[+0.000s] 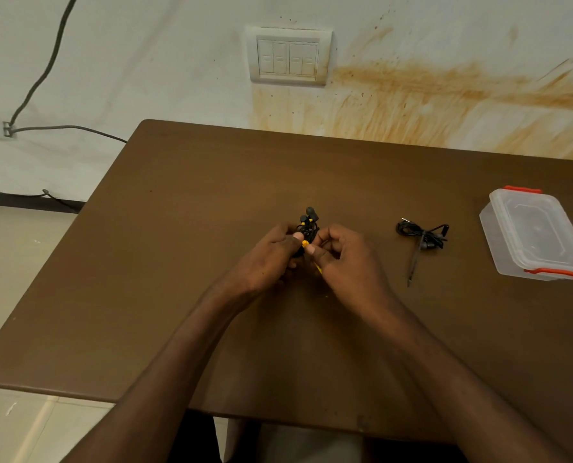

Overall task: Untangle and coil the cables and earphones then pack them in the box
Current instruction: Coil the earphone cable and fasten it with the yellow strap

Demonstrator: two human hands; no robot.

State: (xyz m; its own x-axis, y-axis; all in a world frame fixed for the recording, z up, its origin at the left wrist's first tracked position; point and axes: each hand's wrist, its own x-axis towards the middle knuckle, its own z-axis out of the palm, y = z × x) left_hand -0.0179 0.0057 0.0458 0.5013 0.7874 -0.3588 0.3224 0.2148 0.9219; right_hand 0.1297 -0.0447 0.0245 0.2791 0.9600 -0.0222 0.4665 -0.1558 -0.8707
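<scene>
Black-and-yellow earphones [308, 228] sat bunched between left hand [271, 255] and right hand [342, 253], both pinching them above worktop [178, 262]; second coiled earphones [422, 235] lay right, near lidded box [535, 235].

Two hands [268, 255] [342, 255], two earphone bundles [308, 225] [422, 235], one lidded box [535, 235], one table [178, 262]

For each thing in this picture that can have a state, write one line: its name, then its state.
Black and yellow earphones: bundled, held in both hands above the table.
Black earphones: coiled and tied, lying on the table, untouched.
Plastic box: lid on, red clips at both ends, on the table.
Left hand: closed on the bundle.
Right hand: pinching the bundle.
</scene>
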